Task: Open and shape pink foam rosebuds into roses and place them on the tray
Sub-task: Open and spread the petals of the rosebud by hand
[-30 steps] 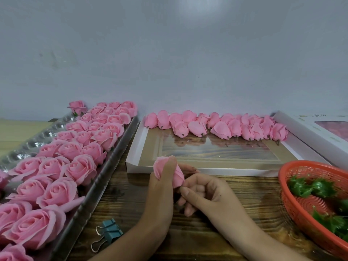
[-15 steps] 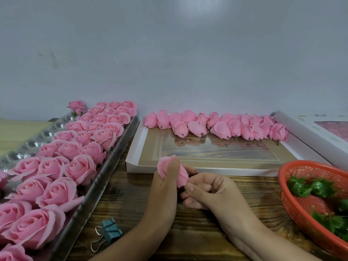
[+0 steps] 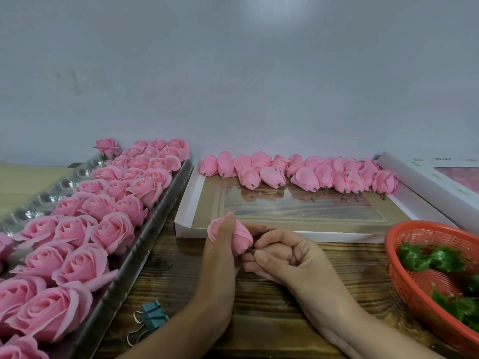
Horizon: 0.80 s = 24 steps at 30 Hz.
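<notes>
- While the left hand grips the rosebud, thumb over a petal, the right hand pinches its stem stub.
- Tray rim lies left of the hands; box lid edge just beyond them.
- Bare surface shows between the wrists.

light: soft, even | wall glare | edges: fisheye-warped

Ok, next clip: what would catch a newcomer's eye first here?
The tray at left, packed with opened pink roses. Behind centre, a row of closed rosebuds lines the far edge of a white box lid. In front, the left hand grips one bud while the right hand pinches its stem.
</notes>
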Each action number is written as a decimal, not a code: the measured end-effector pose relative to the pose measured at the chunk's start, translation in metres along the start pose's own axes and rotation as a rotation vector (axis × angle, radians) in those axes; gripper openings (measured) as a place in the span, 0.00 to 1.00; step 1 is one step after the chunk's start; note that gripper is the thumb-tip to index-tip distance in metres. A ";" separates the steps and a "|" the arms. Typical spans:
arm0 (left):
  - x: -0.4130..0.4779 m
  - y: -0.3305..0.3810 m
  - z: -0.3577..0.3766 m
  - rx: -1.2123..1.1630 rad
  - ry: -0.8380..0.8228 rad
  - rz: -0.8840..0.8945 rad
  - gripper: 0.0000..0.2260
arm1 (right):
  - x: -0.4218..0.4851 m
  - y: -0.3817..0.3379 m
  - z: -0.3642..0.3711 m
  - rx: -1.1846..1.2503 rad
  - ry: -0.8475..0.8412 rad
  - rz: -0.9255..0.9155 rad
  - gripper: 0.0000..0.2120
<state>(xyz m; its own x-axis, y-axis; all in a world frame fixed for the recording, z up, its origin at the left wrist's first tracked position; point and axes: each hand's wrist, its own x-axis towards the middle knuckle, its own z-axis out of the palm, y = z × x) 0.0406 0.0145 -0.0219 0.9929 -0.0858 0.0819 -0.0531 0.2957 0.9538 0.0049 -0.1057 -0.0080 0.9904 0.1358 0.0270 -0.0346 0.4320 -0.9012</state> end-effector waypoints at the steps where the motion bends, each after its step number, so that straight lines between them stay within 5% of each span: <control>1: -0.001 0.000 0.000 -0.022 -0.013 -0.009 0.21 | 0.000 0.000 0.000 -0.004 -0.006 -0.017 0.05; 21: -0.002 -0.003 0.002 0.027 -0.005 0.002 0.21 | 0.002 0.008 -0.005 -0.065 -0.024 -0.061 0.03; 24: -0.002 -0.001 0.002 0.025 0.001 0.029 0.22 | 0.003 0.005 -0.002 -0.220 -0.031 -0.039 0.07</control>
<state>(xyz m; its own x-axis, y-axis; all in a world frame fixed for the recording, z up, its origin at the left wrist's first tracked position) 0.0380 0.0120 -0.0226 0.9910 -0.0762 0.1096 -0.0848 0.2743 0.9579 0.0078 -0.1054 -0.0132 0.9857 0.1512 0.0742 0.0374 0.2334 -0.9717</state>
